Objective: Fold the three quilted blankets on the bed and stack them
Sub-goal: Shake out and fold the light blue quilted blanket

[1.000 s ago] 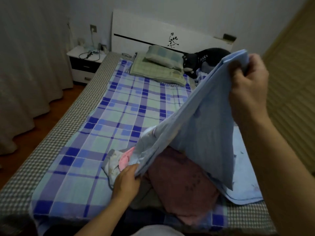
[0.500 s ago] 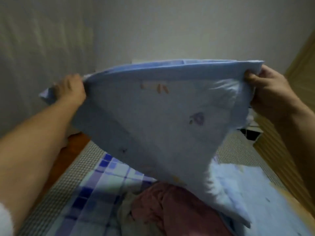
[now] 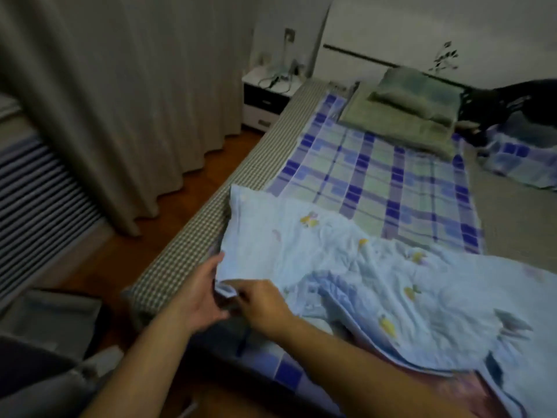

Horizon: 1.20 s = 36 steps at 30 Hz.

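The light blue blanket (image 3: 346,267) is lying bumpy across the near end of the bed (image 3: 193,245). The left hand (image 3: 199,297) and right hand (image 3: 262,306) are both pinching one corner near the bed's edge. If the fingers are letting go too soon, the corner may be sliding off, and the bumps may be making the fold crooked
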Available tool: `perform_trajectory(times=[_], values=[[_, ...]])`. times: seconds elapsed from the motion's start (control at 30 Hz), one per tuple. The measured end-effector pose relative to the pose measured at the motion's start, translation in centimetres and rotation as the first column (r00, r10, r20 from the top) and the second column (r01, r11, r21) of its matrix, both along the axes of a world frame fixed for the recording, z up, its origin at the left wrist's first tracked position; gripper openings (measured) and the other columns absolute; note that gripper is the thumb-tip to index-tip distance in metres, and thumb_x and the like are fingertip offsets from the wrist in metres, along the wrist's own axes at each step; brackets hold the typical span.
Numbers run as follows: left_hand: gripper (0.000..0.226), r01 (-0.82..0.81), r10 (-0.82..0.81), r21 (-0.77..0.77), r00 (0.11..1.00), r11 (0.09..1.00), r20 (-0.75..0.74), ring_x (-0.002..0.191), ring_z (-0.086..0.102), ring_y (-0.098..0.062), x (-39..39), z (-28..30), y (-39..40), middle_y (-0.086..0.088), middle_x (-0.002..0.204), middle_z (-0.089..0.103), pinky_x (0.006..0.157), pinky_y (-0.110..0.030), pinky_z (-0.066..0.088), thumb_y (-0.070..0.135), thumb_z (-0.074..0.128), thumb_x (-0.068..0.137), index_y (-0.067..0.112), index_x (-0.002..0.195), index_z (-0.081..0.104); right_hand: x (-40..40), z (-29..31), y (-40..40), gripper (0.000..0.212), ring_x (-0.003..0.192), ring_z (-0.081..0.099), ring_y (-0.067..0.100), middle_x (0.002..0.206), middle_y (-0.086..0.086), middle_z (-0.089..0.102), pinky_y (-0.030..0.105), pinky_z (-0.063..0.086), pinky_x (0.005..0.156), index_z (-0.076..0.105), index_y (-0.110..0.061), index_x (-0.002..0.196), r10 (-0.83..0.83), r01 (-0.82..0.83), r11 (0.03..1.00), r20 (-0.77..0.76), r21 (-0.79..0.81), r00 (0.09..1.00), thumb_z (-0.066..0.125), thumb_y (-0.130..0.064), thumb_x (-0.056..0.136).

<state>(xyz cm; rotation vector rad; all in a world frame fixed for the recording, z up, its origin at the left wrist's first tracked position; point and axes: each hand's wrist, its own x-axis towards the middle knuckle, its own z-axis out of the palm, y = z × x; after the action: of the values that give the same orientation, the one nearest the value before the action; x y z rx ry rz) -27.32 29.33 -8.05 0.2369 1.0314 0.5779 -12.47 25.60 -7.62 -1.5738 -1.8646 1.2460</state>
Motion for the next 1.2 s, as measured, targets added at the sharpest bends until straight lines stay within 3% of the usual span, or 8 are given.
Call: perform_trajectory(times=[0.13, 0.4, 0.53, 0.67, 0.77, 0.93, 1.07, 1.2], values=[[0.032, 0.153, -0.1, -0.002, 0.637, 0.988, -0.764, 0.103, 0.06, -0.038, -0.4, -6.8, -2.1, -0.032, 0.121, 0.058, 0.103, -0.043, 0.046, 0.012, 0.045, 0.103, -0.003, 0.129, 0.055, -0.1, -4.8, -2.8, 0.044, 0.114, 0.056, 0.006, 0.131, -0.005, 0.061, 0.026, 0.043, 0.105, 0.056, -0.023, 0.139, 0.16, -0.168, 0.962, -0.055, -0.216, 0.986, 0.061, -0.023, 0.095], [0.034, 0.475, 0.343, 0.229, -0.168, 0.849, -0.924, 0.117, 0.054, -0.052, -15.2, 1.9, 14.5, -0.038, 0.128, 0.053, 0.101, -0.055, 0.043, 0.001, 0.044, 0.095, -0.007, 0.127, 0.052, 19.8, -6.7, -5.1, 0.039, 0.122, 0.057, 0.034, 0.131, 0.015, 0.06, 0.027, 0.039, 0.096, 0.06, -0.004, 0.13, -0.43, 0.478, 0.878, 0.388, -0.03, 0.815, 0.063, -0.002, 0.091], [0.033, 0.596, 0.459, 0.187, -0.346, 0.781, -0.818, 0.098, 0.057, -0.057, -14.1, 3.8, 15.1, -0.04, 0.118, 0.05, 0.081, -0.062, 0.049, 0.0, 0.048, 0.094, -0.007, 0.126, 0.046, 24.9, -5.5, -6.7, 0.054, 0.135, 0.046, 0.028, 0.147, 0.012, 0.048, 0.028, 0.033, 0.106, 0.045, -0.009, 0.145, -0.147, 0.347, 0.912, 0.616, -0.219, 0.774, 0.063, -0.018, 0.094], [0.082, 0.683, 0.238, -0.015, -0.274, 0.73, -0.932, 0.115, 0.047, -0.055, -7.3, 0.5, 12.7, -0.035, 0.141, 0.033, 0.095, -0.06, 0.044, 0.013, 0.069, 0.086, 0.018, 0.155, 0.024, 25.2, -6.6, -10.7, 0.05, 0.122, 0.055, 0.013, 0.139, 0.005, 0.058, 0.015, 0.036, 0.094, 0.049, -0.013, 0.143, 0.017, 0.29, 0.771, 0.472, -0.568, 0.881, 0.061, -0.028, 0.097], [0.057, 0.741, 0.133, 0.141, 0.071, 0.657, -0.989, 0.118, 0.046, -0.051, 3.5, -2.2, 9.1, -0.034, 0.143, 0.034, 0.098, -0.051, 0.042, 0.006, 0.059, 0.092, 0.015, 0.147, 0.045, 26.9, -7.2, -14.9, 0.043, 0.113, 0.054, 0.009, 0.131, 0.001, 0.06, 0.015, 0.037, 0.091, 0.054, -0.012, 0.137, -0.26, 0.485, 0.722, 0.456, -0.494, 0.852, 0.062, -0.022, 0.096], [0.028, 0.84, 0.097, 0.335, 0.326, 0.426, -0.94, 0.102, 0.057, -0.04, 23.0, -4.5, -3.0, -0.02, 0.124, 0.046, 0.086, -0.039, 0.048, 0.004, 0.056, 0.085, 0.019, 0.102, 0.072, 33.5, -9.0, -23.7, 0.036, 0.077, 0.058, 0.014, 0.104, 0.008, 0.064, 0.016, 0.042, 0.057, 0.06, -0.009, 0.13, -0.683, 0.793, 0.389, 0.432, -0.468, 0.59, 0.059, -0.01, 0.094], [0.024, 0.945, 0.094, 0.322, 0.317, 0.055, -0.944, 0.088, 0.061, -0.033, 33.9, -5.7, -13.1, -0.011, 0.11, 0.047, 0.069, -0.038, 0.053, 0.035, 0.073, 0.077, 0.023, 0.097, 0.067, 40.1, -9.9, -30.7, 0.029, 0.073, 0.061, 0.024, 0.095, 0.015, 0.063, 0.028, 0.048, 0.055, 0.06, 0.002, 0.123, -0.924, 0.827, -0.062, 0.345, -0.559, 0.164, 0.054, -0.002, 0.095], [0.058, 0.975, 0.087, 0.097, 0.116, -0.201, -0.989, 0.079, 0.058, -0.032, 40.4, -10.6, -17.2, -0.011, 0.097, 0.048, 0.054, -0.035, 0.051, 0.055, 0.087, 0.054, 0.018, 0.091, 0.061, 45.4, -10.3, -33.7, 0.009, 0.069, 0.058, 0.02, 0.082, 0.01, 0.061, 0.031, 0.054, 0.06, 0.062, -0.007, 0.099, -0.98, 0.71, -0.162, 0.199, -0.685, -0.031, 0.054, -0.01, 0.094]])
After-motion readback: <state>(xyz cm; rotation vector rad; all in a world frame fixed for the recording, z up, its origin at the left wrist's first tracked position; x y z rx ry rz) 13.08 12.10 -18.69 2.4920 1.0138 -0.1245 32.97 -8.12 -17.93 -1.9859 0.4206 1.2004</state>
